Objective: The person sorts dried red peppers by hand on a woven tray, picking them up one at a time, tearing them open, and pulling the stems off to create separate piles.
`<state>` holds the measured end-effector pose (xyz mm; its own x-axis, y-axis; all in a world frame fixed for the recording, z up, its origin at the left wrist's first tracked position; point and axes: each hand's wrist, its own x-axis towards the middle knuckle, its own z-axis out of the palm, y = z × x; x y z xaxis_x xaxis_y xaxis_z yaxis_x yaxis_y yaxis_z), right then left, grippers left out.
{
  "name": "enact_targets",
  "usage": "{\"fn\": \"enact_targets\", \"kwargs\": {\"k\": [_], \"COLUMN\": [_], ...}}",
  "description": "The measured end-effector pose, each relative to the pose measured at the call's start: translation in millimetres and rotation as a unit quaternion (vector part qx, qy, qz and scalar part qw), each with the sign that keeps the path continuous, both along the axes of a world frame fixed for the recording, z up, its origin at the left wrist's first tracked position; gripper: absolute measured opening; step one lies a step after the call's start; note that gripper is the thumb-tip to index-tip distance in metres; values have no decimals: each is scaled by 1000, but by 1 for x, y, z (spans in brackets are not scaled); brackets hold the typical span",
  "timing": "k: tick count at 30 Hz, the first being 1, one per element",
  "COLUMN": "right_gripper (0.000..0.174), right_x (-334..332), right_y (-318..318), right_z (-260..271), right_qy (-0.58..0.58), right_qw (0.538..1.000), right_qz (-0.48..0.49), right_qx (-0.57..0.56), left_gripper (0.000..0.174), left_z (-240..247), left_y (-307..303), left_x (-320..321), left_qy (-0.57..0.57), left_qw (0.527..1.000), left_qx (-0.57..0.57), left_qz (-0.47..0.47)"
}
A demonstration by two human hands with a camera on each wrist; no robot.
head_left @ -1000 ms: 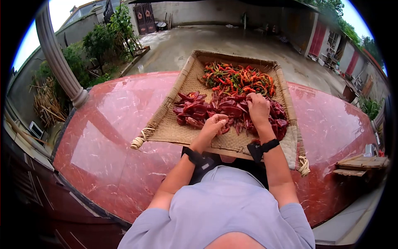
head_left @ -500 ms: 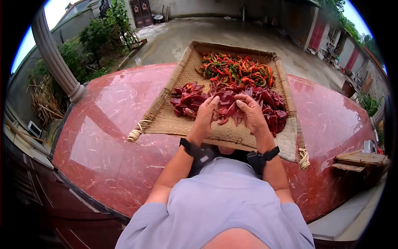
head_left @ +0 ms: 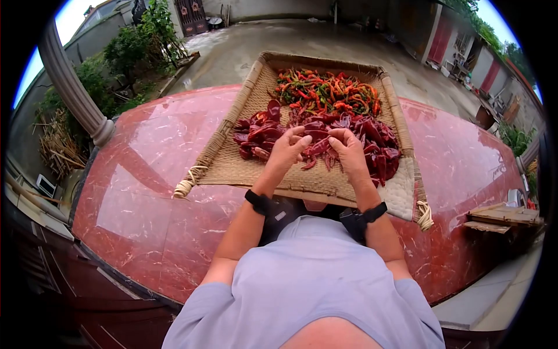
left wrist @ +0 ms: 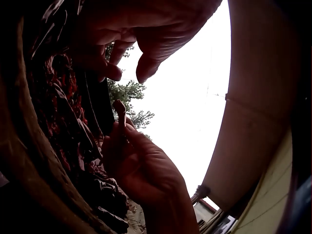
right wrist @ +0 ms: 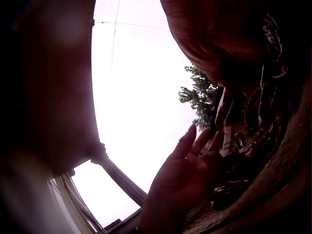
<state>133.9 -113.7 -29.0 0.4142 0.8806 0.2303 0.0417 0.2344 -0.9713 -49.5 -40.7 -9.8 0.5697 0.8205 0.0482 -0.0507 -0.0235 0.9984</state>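
Observation:
My left hand (head_left: 285,152) is over the near part of the tray, fingers loosely bent and thumb apart from them; the left wrist view shows nothing between them. Facing it, my right hand (head_left: 350,156) pinches a thin dried chili pepper (left wrist: 120,113) between thumb and fingertips, its end pointing toward the left hand. Beyond the hands lie dark red dried chilies (head_left: 381,136). A smaller pile of dark red chilies (head_left: 258,134) lies to the left, with one pepper (head_left: 273,110) upright at its top. Both wrist views are dark.
A woven tray (head_left: 232,174) with raised rims on its far and long sides holds the chilies. Smaller orange, red and green chilies (head_left: 331,93) fill its far end. Under it is a glossy red stone table (head_left: 157,209). Boards (head_left: 505,215) lie at the right edge.
My right hand has drawn back from the pile, and both hands met at a dark red pepper. Now my left fingers are parted from it. An upright pepper newly shows atop the left pile.

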Motion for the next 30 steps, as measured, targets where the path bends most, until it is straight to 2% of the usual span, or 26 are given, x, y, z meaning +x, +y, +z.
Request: {"fn": "enact_targets", "kwargs": {"k": [2,3,6,7,8,10,13,17,18,21,23,24,25,28,30], "right_gripper": [18,18,19,21,23,25,27,26,25,20,19,19,22,23,20], "right_x": [-13,-14,-15,-5,0,7,5,6,5,4,1,-1,-2,-8,-10], "right_y": [-3,-4,-3,6,12,21,37,52,53,47,44,41,36,24,19], "right_z": [10,12,21,11,10,10,4,-6,-5,1,10,15,19,32,33], "right_qy": [-17,-40,-70,-206,-288,-443,-519,-589,-601,-543,-351,-248,-129,58,104], "right_qw": [999,998,997,976,953,889,847,793,781,827,926,960,991,997,992], "right_qz": [29,47,-10,-76,-90,-116,-92,-62,-53,-115,-102,-94,-35,33,50], "right_qx": [8,-1,-33,-9,-9,-10,-66,-147,-162,-94,-96,-96,-28,-34,-50], "left_gripper": [46,34,27,26,29,54,97,92,76,46,46,46,46,48,50], "left_z": [-12,-15,-17,-19,-17,-1,22,15,8,-8,-10,-8,-7,-7,-9], "left_y": [-7,-6,2,11,21,30,32,16,13,11,7,3,-1,-6,-6], "left_x": [7,6,5,3,1,-5,-10,-11,-10,-8,-2,0,1,7,9], "left_qy": [59,61,90,83,48,-67,-57,-35,-27,64,68,68,60,31,9], "left_qw": [995,993,992,991,993,984,976,985,987,991,993,992,995,998,999], "left_qx": [74,75,83,82,47,26,1,29,52,58,49,59,55,44,39], "left_qz": [-44,-70,24,67,95,161,210,169,149,98,86,84,65,13,-14]}}
